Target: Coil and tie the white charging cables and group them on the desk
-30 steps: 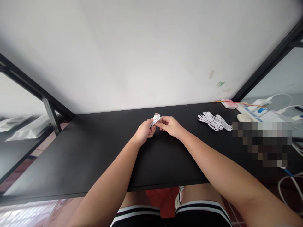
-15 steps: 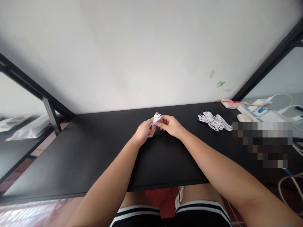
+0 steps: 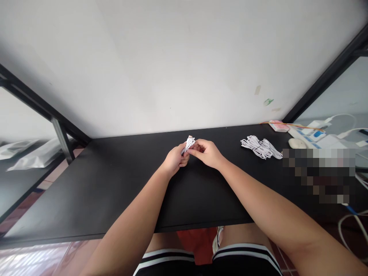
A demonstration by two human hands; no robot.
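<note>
- Head view: left hand [image 3: 174, 158], its forearm stretched forward, grasps the coiled white cable [image 3: 190, 143] above the tabletop [image 3: 109, 188].
- Right hand [image 3: 209, 154] bends inward, fingers touching the cable's right side; whether they pinch, I cannot tell.
- Tabletop extends widely leftward; wall [image 3: 172, 69] behind, tied cables [image 3: 257, 147] at right.

I'm standing in a desk workspace, home or office being unclear: a black tabletop [image 3: 115, 188] is lining a white wall [image 3: 172, 69], and a computer mouse [image 3: 297, 143] is sitting beside a crowded power strip [image 3: 300, 135].
</note>
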